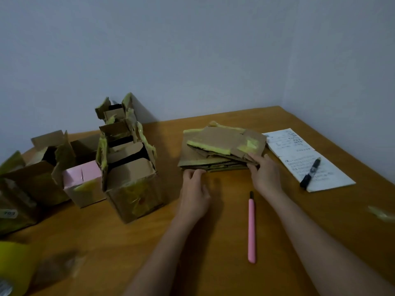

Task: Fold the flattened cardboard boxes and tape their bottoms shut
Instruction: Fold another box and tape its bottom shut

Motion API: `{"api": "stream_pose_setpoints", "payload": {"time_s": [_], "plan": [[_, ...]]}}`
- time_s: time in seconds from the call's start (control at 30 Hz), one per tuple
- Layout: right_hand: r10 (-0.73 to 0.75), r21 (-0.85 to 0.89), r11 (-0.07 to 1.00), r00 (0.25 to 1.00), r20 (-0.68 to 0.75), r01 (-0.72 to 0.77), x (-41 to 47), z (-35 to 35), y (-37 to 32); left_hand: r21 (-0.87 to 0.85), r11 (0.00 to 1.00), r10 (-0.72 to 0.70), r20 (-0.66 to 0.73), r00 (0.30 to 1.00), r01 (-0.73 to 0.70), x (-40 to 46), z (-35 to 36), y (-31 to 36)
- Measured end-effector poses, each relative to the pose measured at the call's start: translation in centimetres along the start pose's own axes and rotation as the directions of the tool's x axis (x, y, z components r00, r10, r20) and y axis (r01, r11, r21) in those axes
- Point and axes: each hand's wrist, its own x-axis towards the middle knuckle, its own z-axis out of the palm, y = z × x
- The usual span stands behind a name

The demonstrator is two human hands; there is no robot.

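A stack of flattened cardboard boxes (222, 146) with yellowish tape remnants lies on the wooden table (149, 242). My left hand (195, 189) has its fingertips curled at the stack's near left corner. My right hand (265, 169) grips the stack's near right corner, with the thumb on top. A yellow tape roll (15, 265) sits at the bottom left edge of the view, partly cut off.
Several folded boxes stand at the left: a tall nested group (130, 167), a pink-flapped box (84, 182) and brown ones (36, 167). A pink utility knife (251, 227) lies between my forearms. A black marker (310, 176) rests on paper sheets (307, 159) at right.
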Motion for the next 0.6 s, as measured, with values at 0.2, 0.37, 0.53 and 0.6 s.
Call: {"api": "stream_pose_setpoints", "payload": {"time_s": [0.2, 0.37, 0.53, 0.6], "plan": [[-0.071, 0.172, 0.979, 0.977, -0.203, 0.107, -0.5, -0.9, -0.4, -0.029, 0.998, -0.046, 0.037, 0.998, 0.048, 0.0, 0.0, -0.3], [-0.063, 0.233, 0.964, 0.963, -0.261, 0.126, -1.4, -2.5, -1.3, -0.029, 0.999, -0.038, 0.022, 0.999, 0.039, -0.8, -0.8, 0.6], [-0.108, 0.235, 0.954, 0.946, -0.306, 0.185, -3.4, -4.6, -1.9, -0.015, 0.999, -0.045, 0.020, 0.999, 0.045, -2.3, -2.2, 1.5], [-0.130, 0.234, 0.950, 0.941, -0.313, 0.209, -4.4, -5.6, -2.0, -0.016, 0.999, -0.048, 0.016, 0.999, 0.048, -3.1, -2.8, 1.9]]}}
